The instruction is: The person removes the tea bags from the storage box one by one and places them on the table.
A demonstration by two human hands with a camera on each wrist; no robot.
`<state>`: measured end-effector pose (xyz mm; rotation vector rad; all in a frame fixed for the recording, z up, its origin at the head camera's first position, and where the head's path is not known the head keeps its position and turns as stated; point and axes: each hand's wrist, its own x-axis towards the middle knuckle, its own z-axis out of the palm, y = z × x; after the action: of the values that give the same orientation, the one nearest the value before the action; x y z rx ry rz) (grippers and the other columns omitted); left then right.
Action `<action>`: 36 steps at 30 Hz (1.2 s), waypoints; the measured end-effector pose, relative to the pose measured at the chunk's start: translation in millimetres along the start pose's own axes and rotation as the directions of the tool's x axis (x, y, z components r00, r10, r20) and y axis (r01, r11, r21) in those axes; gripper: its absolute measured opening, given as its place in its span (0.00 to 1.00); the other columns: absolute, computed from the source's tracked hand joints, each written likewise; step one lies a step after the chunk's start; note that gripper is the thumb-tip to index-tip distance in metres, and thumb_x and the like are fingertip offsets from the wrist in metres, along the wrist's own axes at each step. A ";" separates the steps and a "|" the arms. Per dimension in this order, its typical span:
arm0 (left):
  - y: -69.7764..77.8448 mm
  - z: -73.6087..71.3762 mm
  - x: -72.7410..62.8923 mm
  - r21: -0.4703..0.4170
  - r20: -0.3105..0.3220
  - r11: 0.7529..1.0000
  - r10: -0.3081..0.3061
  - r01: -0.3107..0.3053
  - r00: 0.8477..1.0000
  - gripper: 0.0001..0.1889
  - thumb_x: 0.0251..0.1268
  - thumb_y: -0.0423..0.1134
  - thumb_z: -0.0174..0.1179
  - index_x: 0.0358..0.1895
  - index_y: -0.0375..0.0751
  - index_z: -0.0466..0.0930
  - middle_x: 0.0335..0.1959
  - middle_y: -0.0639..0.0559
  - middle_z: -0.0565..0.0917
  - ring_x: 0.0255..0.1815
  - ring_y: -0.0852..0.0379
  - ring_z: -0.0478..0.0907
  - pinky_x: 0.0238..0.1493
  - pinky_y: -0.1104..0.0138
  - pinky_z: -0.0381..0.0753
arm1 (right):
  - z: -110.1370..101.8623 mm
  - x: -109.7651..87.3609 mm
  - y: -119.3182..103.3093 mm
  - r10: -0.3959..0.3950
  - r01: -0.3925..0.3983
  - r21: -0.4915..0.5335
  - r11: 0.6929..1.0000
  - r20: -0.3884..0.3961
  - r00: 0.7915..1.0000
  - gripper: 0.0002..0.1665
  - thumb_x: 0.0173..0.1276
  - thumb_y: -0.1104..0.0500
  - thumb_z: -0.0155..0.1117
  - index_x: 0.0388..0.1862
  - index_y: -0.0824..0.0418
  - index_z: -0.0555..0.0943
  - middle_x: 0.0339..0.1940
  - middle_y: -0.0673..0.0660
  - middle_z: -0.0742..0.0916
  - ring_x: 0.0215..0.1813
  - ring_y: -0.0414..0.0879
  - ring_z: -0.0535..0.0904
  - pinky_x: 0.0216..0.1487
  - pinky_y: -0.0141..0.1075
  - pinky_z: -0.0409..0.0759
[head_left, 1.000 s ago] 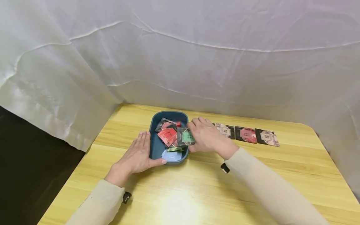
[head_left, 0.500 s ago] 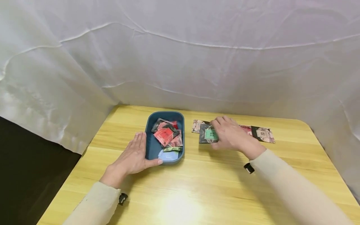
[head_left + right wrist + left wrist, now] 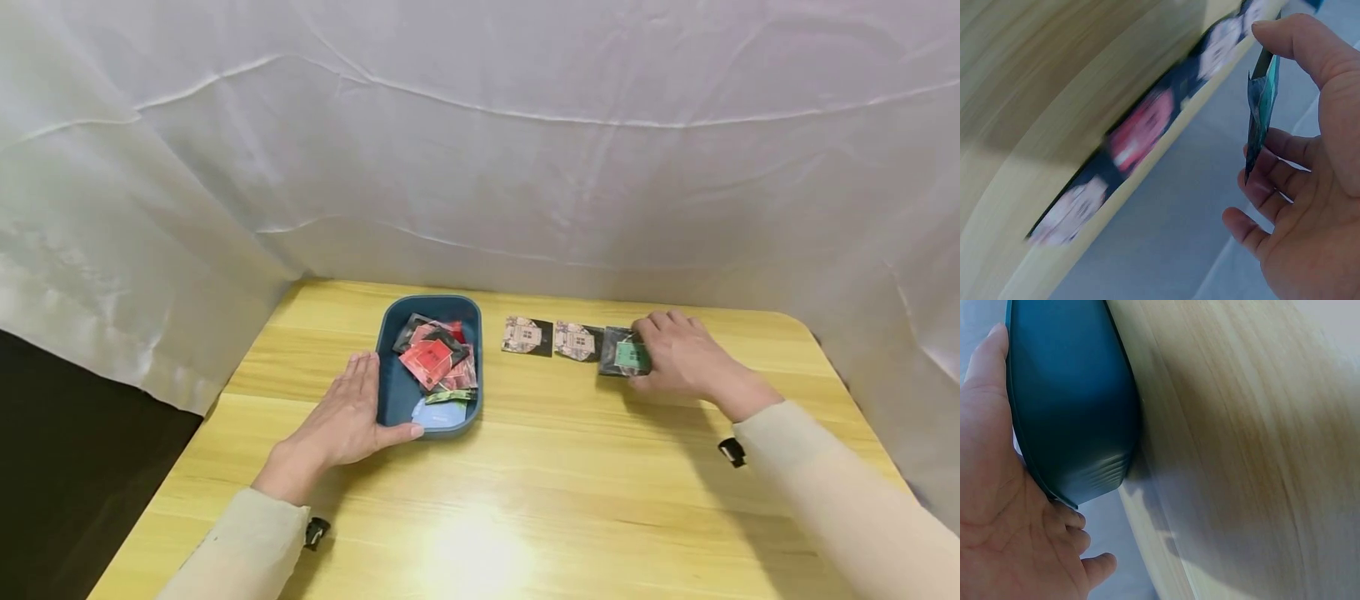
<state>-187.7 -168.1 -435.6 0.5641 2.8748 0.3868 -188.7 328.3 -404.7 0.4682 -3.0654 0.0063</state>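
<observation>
My left hand lies along the left side of a blue plastic bin, fingers straight and thumb over the near rim. Inside the bin are several sachets: a red-labelled one on top, a green-edged one below it and a pale blue one at the near end. Well right of the bin, my right hand pinches a dark sachet with a green label between thumb and fingers. The right wrist view shows this sachet edge-on, held above the row of flat square cards.
Two pale patterned cards with black, the left one and its neighbour, lie near the table's back edge. A red card and another pale one continue the row. Grey-white cloth hangs behind the wooden table.
My right hand has carried the green-labelled sachet from the bin rightward over the row of cards, uncovering the two left cards. My left hand stays at the bin.
</observation>
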 end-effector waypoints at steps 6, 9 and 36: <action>1.5 -0.2 -0.1 -0.004 0.006 1.000 -0.001 0.001 1.000 0.75 0.56 0.87 0.52 0.84 0.24 0.36 0.87 0.28 0.41 0.88 0.32 0.36 0.86 0.41 0.44 | -2.5 -16.0 48.1 0.061 -0.060 -0.013 0.998 0.033 0.998 0.51 0.57 0.40 0.79 0.68 0.72 0.73 0.63 0.75 0.79 0.62 0.72 0.73 0.57 0.69 0.74; 1.2 -0.8 -1.1 -0.007 0.006 1.000 -0.001 0.001 1.000 0.75 0.56 0.87 0.52 0.84 0.24 0.36 0.87 0.29 0.40 0.88 0.32 0.36 0.86 0.41 0.44 | -5.2 -22.3 73.8 0.109 -0.108 -0.018 0.994 0.059 0.992 0.54 0.58 0.39 0.79 0.69 0.73 0.71 0.65 0.78 0.77 0.64 0.75 0.71 0.58 0.72 0.72; 2.8 -3.3 -0.3 0.005 0.019 1.000 -0.004 0.004 1.000 0.76 0.55 0.89 0.49 0.84 0.23 0.36 0.86 0.27 0.42 0.87 0.30 0.38 0.86 0.41 0.45 | 16.0 -53.2 175.6 0.244 -0.224 -0.113 0.968 0.227 0.943 0.57 0.56 0.41 0.81 0.73 0.74 0.67 0.70 0.83 0.71 0.69 0.84 0.63 0.63 0.83 0.61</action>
<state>-187.2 -166.5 -431.6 0.5601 2.8593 0.3723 -191.0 511.6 -422.5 0.1024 -3.3210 -0.1876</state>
